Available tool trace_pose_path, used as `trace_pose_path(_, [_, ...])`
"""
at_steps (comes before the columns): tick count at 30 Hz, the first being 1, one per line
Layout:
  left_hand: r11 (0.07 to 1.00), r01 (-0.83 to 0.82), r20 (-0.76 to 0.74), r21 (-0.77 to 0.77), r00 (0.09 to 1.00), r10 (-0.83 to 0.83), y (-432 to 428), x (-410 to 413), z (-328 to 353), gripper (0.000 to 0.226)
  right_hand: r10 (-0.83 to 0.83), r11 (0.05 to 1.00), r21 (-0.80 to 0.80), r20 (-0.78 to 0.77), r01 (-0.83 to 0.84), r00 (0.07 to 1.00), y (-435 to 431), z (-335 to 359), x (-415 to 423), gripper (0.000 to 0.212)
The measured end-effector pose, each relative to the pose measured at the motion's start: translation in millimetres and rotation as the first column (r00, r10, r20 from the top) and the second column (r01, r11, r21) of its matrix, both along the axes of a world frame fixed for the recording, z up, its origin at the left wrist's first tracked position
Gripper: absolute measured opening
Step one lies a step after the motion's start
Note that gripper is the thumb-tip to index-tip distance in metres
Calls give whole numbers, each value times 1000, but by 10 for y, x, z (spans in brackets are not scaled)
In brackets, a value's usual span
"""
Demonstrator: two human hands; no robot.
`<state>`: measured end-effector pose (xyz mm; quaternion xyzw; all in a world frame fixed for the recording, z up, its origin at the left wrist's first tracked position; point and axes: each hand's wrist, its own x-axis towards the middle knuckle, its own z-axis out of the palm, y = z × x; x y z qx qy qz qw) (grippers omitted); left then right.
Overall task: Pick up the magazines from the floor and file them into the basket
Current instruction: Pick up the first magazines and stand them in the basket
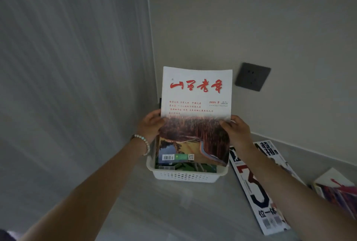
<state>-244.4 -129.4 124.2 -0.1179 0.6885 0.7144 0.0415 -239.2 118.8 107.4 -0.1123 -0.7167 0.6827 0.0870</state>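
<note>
I hold a white magazine with red calligraphy and a forest photo upright over the white perforated basket. My left hand grips its left edge and my right hand grips its right edge. Its lower end reaches down into the basket, where other magazines stand in front of it. On the floor to the right lies a large magazine with a big red and dark numeral. Another magazine with a red and white cover lies at the far right.
The basket stands in a room corner, against a striped grey wall on the left and a beige wall behind. A dark wall socket sits on the beige wall to the right of the held magazine. The floor is pale grey.
</note>
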Motion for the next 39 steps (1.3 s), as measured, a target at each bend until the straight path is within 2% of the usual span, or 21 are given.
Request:
trace_pose_path(9, [996,-23,51,-85,998,27,-204,-527,-392,37,-57,979,193,-30,61,998,-202,-363,-485,19])
trace_pose_path(12, [984,18,57,-179,998,-8,-217,-506,-526,36,-56,950,307,-6,55,998,-202,-529,-455,25])
trace_pose_path(20, [927,51,-8,-372,998,-58,-261,-379,-726,30,-124,878,470,38,92,992,-76,-851,-336,34])
trace_pose_path(26, [911,58,27,-409,998,-51,-383,-220,-887,35,18,936,344,148,-69,989,-80,-850,-204,36])
trace_pose_path(30, [970,14,71,-242,997,3,-334,-166,-884,51,11,969,241,169,-53,986,-72,-865,-123,49])
trace_pose_path(33, [975,57,50,-216,998,-48,-271,-136,-898,56,55,983,162,192,-87,980,-67,-858,-99,59])
trace_pose_path(39, [939,45,23,-342,999,-39,-207,-72,-864,56,72,963,241,206,-122,976,-54,-817,-49,62])
